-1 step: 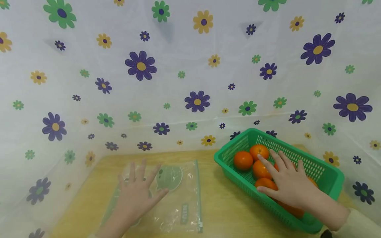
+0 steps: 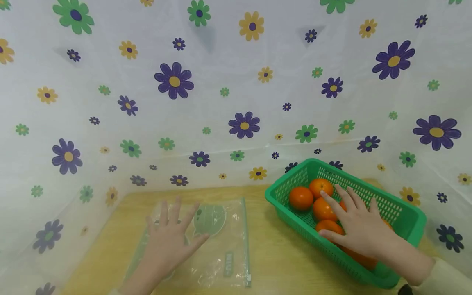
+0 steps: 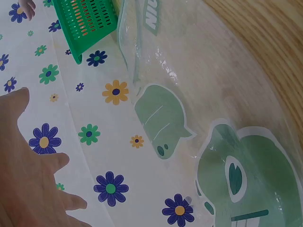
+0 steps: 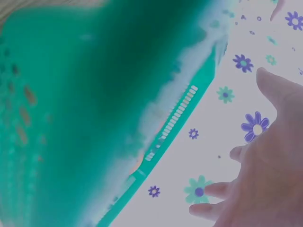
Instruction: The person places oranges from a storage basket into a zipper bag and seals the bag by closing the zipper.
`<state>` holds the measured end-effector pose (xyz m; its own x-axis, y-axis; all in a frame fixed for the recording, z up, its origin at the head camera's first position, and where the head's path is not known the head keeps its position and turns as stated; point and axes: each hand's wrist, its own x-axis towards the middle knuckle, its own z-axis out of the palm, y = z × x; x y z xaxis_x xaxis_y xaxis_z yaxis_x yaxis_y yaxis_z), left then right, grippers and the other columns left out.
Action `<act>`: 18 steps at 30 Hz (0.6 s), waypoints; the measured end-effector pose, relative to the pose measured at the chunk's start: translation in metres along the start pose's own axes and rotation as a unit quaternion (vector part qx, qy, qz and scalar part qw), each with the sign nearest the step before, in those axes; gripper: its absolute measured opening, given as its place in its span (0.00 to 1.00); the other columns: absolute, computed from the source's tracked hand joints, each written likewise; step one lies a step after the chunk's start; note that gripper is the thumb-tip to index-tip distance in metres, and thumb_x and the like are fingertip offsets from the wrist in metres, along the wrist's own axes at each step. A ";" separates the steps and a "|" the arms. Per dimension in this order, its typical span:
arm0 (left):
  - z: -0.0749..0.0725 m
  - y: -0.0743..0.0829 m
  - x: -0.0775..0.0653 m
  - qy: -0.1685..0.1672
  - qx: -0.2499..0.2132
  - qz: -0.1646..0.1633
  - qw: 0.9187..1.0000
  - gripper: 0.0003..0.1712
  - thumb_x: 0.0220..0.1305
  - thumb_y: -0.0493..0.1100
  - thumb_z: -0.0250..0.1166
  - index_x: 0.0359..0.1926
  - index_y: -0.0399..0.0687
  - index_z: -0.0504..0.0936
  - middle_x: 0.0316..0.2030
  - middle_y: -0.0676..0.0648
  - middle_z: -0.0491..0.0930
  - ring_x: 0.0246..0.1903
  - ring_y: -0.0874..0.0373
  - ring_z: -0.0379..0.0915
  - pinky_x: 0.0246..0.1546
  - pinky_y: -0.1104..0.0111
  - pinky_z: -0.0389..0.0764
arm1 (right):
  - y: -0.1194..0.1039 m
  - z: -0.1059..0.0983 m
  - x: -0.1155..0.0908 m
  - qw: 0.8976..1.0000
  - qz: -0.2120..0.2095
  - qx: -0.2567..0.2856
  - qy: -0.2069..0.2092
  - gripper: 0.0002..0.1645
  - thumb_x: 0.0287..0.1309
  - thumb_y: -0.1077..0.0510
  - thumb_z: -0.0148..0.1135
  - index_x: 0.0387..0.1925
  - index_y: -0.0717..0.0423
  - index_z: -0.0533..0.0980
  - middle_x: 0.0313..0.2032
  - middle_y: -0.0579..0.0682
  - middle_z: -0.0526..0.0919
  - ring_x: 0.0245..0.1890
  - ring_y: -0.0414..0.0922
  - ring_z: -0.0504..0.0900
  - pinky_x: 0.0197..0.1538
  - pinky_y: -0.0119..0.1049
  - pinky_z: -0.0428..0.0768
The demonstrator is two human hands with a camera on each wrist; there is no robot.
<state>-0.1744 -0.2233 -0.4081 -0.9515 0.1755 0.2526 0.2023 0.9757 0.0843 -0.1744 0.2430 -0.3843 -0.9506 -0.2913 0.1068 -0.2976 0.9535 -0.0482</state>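
A clear zip bag (image 2: 214,262) with green cartoon prints lies flat on the wooden table, its slider edge towards the basket. Above its left part hovers my left hand (image 2: 166,246), fingers spread and holding nothing; the left wrist view shows the bag (image 3: 189,56) beside that hand (image 3: 28,175). On the right, a green plastic basket (image 2: 291,221) holds several oranges (image 2: 301,198). My right hand (image 2: 365,229) is spread over the basket and hides some of the fruit. In the right wrist view the basket (image 4: 57,61) looms blurred, with the hand (image 4: 260,165) apart from it.
A white sheet (image 2: 221,110) printed with purple, green and yellow flowers hangs behind the table and along both sides. A strip of wooden table (image 2: 273,254) shows between the bag and the basket.
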 end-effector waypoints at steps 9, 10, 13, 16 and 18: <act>-0.001 0.004 0.000 -0.004 -0.004 0.011 1.000 0.49 0.66 0.74 0.63 0.81 0.64 0.64 0.82 0.31 0.52 0.80 0.20 0.41 0.69 0.16 0.41 | 0.018 0.003 -0.010 1.000 0.021 -0.006 -0.013 0.62 0.63 0.20 0.58 0.86 0.41 0.47 0.81 0.70 0.49 0.77 0.78 0.53 0.61 0.94 0.52; 0.000 0.005 0.000 -0.003 -0.003 0.011 1.000 0.48 0.65 0.74 0.63 0.81 0.64 0.65 0.82 0.31 0.53 0.80 0.20 0.42 0.69 0.16 0.42 | 0.019 0.003 -0.011 1.000 0.022 -0.009 -0.012 0.62 0.63 0.20 0.58 0.86 0.42 0.48 0.81 0.70 0.49 0.77 0.78 0.53 0.61 0.94 0.52; 0.001 0.005 0.001 -0.003 -0.008 0.014 1.000 0.48 0.65 0.74 0.64 0.80 0.64 0.66 0.82 0.31 0.53 0.80 0.20 0.42 0.69 0.16 0.41 | 0.023 0.002 -0.013 1.000 0.022 -0.015 -0.011 0.62 0.63 0.21 0.59 0.85 0.45 0.50 0.81 0.70 0.49 0.76 0.78 0.53 0.60 0.94 0.53; 0.004 0.006 0.003 -0.005 -0.009 0.016 1.000 0.48 0.65 0.74 0.63 0.81 0.64 0.65 0.82 0.31 0.52 0.80 0.20 0.41 0.69 0.16 0.40 | 0.026 0.002 -0.014 0.999 0.024 -0.017 -0.014 0.61 0.63 0.21 0.60 0.85 0.46 0.51 0.81 0.70 0.50 0.76 0.78 0.53 0.60 0.94 0.53; 0.005 0.007 0.005 -0.008 -0.008 0.018 1.000 0.48 0.65 0.73 0.63 0.81 0.64 0.65 0.82 0.31 0.52 0.80 0.20 0.41 0.70 0.16 0.40 | 0.029 0.002 -0.015 0.999 0.027 -0.015 -0.017 0.61 0.63 0.21 0.60 0.85 0.46 0.51 0.81 0.71 0.50 0.76 0.79 0.53 0.60 0.95 0.52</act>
<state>-0.1788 -0.2153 -0.4114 -0.9469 0.2132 0.2405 0.2404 0.9665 0.0898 -0.1692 0.2744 -0.3893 -0.9677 -0.2419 0.0705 -0.2440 0.9695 -0.0226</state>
